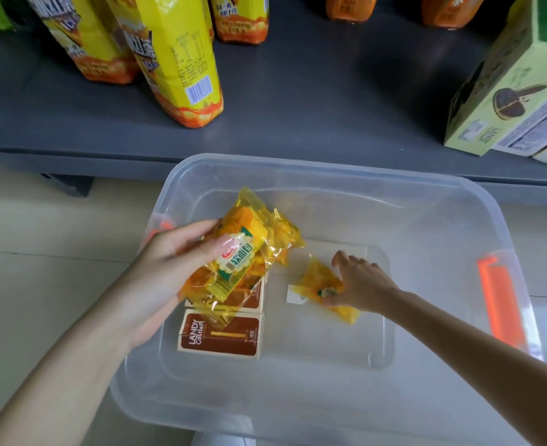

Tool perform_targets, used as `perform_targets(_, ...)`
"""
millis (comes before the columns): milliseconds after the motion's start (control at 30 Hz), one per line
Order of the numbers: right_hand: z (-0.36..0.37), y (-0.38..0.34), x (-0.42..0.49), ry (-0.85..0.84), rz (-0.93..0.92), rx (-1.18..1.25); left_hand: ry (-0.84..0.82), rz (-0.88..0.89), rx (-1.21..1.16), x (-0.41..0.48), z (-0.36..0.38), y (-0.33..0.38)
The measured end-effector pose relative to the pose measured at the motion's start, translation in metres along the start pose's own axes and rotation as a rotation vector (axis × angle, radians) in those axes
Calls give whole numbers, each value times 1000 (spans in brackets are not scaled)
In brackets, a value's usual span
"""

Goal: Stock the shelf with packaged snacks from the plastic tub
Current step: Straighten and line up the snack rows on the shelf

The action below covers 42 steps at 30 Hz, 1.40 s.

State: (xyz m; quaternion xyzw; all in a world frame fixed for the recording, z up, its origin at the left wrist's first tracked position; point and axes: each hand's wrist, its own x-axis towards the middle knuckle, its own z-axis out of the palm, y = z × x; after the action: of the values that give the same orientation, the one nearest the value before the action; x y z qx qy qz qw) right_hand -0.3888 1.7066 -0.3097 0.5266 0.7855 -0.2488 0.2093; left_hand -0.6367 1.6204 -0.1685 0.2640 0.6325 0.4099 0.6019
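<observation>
Standing next to this person rn: clear plastic tub [330,175] sits on the floor, right in front of the grey shelf [297,107]. Left hand [169,268] is up over the tub's left side w/ a bunch of yellow snack packs [243,252] in it, grip closed round them, thumb on top of the label, fingers underneath. Right hand [359,281] is down at the tub bottom, grip curled on a single yellow pack [323,292] lying there, thumb at its lower edge, fingers over the top. Can't tell if that pack is off the bottom or not. Small white scrap [296,296] just beside it. Two brown boxes [220,336] lie flat in the tub under the left hand, the upper one mostly hidden by the packs. Orange latch [500,300] on the tub's right end, another peeking at the left. On the shelf: tall yellow bags [175,59] standing at the left, a pale green cookie box [516,91] at the far right, more orange packs along the back.
</observation>
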Motion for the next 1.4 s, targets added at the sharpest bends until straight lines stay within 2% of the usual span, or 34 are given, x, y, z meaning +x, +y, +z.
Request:
perform_targets(100,-2,0,-19,-65,-10,-66,20,-14,-1,-1,3,7)
perform_targets(167,-18,-2,-37,-48,30,52,50,-19,39,-3,2,16)
perform_targets(300,-89,-20,-92,72,111,653,57,-42,97,-28,7,49)
perform_targets(367,-133,-37,-129,22,43,1002,69,-66,77,-51,10,73)
perform_targets(433,-178,-56,-169,-25,-39,1194,108,-60,67,-80,12,102)
perform_targets(567,-261,-109,-243,-51,-148,1409,156,-31,34,-151,10,169)
perform_targets(733,-362,-185,-334,-150,-150,1543,226,-1,-60,-256,0,261)
perform_targets(833,-418,-223,-392,-129,-99,1645,289,-9,-156,-321,-5,313)
perform_targets(1000,-495,-272,-480,-38,-91,1715,387,62,-222,-419,-9,394)
perform_targets(1167,-553,-307,-559,34,-120,1704,300,143,-168,-506,-8,474)
perform_targets(1400,-630,-332,-613,120,-238,1126,320,201,-43,-559,-32,563)
